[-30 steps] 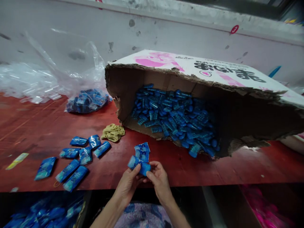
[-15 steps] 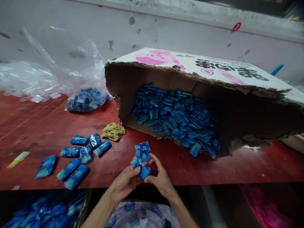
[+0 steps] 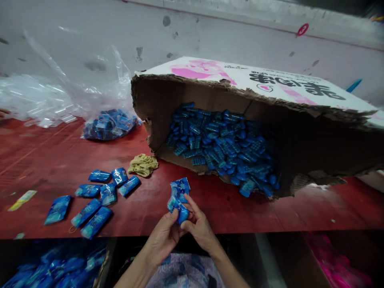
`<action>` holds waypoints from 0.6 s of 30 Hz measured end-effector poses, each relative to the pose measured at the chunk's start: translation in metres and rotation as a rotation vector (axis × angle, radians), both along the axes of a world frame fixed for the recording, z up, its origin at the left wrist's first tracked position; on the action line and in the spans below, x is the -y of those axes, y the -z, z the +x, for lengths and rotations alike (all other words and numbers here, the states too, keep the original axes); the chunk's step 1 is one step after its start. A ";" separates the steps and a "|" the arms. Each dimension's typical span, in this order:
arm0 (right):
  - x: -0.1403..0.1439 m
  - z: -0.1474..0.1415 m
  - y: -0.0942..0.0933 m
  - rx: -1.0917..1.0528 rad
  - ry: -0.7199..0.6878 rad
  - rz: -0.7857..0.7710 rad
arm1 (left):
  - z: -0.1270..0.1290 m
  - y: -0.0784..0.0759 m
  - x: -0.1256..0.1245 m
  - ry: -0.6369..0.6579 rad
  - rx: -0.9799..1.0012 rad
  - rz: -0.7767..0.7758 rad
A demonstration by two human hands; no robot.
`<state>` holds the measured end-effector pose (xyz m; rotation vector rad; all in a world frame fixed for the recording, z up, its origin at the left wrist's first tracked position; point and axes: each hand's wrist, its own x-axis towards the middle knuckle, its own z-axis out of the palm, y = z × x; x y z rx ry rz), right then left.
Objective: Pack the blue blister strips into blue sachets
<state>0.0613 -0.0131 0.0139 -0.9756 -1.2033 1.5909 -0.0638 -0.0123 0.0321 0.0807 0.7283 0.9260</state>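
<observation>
My left hand (image 3: 163, 235) and my right hand (image 3: 198, 226) meet at the near edge of the red table (image 3: 45, 160), both gripping one small blue sachet (image 3: 179, 210) between thumbs and fingers. Just beyond it a few more blue sachets (image 3: 181, 188) lie stacked on the table. A torn cardboard box (image 3: 240, 104) lies on its side behind, its open mouth spilling a heap of blue sachets (image 3: 222, 144).
Several loose blue sachets (image 3: 96, 196) lie to the left, next to a crumpled tan cloth (image 3: 143, 165). A clear plastic bag of sachets (image 3: 109, 124) and empty plastic wrap (image 3: 36, 100) sit at the back left. Bins below the table hold blue (image 3: 51, 268) and pink (image 3: 339, 264) items.
The sachet in my hands has turned from lying flat to more upright, and my hands have closed nearer together around it. The view has shifted slightly.
</observation>
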 end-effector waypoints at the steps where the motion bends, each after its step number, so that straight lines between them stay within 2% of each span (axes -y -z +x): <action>1: -0.001 0.000 0.000 0.067 0.004 0.029 | -0.005 -0.002 -0.004 -0.042 -0.010 -0.016; 3: -0.005 0.001 0.000 0.255 0.032 0.097 | -0.024 -0.006 -0.015 -0.200 -0.025 -0.041; 6: -0.016 0.006 0.003 0.543 0.119 0.234 | -0.064 -0.010 -0.035 -0.585 -0.037 0.022; 7: -0.022 0.008 0.004 0.624 0.149 0.285 | -0.075 -0.011 -0.039 -0.635 -0.048 0.036; 9: -0.033 0.010 0.006 0.789 0.191 0.384 | -0.088 -0.008 -0.041 -0.612 -0.107 -0.009; 11: -0.044 0.007 0.006 0.997 0.206 0.449 | -0.086 -0.002 -0.036 -0.487 -0.187 -0.103; 13: -0.052 0.002 0.007 1.200 0.205 0.483 | -0.071 0.006 -0.028 -0.334 -0.252 -0.161; 15: -0.056 -0.005 0.009 1.325 0.215 0.502 | -0.052 0.013 -0.021 -0.222 -0.309 -0.147; 18: -0.057 -0.010 0.014 1.368 0.221 0.528 | -0.028 0.017 -0.017 -0.169 -0.403 -0.076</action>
